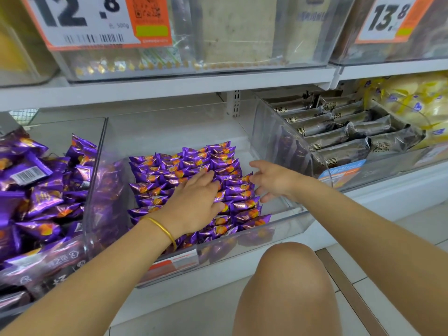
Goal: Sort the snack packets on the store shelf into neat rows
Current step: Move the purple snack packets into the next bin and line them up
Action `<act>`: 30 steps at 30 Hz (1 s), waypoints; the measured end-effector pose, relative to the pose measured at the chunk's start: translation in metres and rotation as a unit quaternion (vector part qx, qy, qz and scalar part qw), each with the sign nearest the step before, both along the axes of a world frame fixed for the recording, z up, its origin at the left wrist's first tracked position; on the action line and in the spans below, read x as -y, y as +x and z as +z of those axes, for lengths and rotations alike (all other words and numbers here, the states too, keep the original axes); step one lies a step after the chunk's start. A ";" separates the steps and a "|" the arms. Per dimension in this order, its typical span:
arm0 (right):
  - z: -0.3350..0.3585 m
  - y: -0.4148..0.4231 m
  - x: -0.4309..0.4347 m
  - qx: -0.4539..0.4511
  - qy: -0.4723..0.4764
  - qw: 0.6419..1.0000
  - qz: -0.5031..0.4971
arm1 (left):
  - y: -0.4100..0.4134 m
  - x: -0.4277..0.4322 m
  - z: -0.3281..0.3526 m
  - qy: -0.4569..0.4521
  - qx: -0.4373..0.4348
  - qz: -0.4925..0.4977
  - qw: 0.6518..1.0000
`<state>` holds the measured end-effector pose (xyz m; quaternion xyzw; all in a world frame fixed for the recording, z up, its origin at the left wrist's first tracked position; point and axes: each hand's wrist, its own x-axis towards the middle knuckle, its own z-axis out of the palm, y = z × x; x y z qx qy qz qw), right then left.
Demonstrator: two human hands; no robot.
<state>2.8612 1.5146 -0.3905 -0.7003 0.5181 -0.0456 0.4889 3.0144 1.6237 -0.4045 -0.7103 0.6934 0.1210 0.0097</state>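
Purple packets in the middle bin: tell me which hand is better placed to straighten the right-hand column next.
Right, probably. The right hand is open, fingertips at the outer edge of the purple packets. The left hand lies flat on the middle rows, so it would have to cross over.

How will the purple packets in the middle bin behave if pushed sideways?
The purple packets look glossy foil, so probably slippery against each other. Small and puffy, they are likely light and crushable. Packed on edge in rows, they may topple unless the left hand braces them.
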 end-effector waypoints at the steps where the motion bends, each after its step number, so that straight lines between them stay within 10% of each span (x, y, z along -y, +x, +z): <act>1: -0.001 0.003 0.000 -0.003 -0.012 1.000 0.003 | -0.001 0.000 -0.001 0.026 0.007 -0.004 1.000; 22: -0.013 0.015 0.023 0.031 -0.021 0.999 -0.029 | 0.002 -0.003 -0.003 0.022 -0.051 0.004 0.998; 30: 0.022 0.010 -0.008 0.097 -0.180 0.979 -0.014 | 0.022 -0.030 0.024 -0.111 -0.140 0.006 0.984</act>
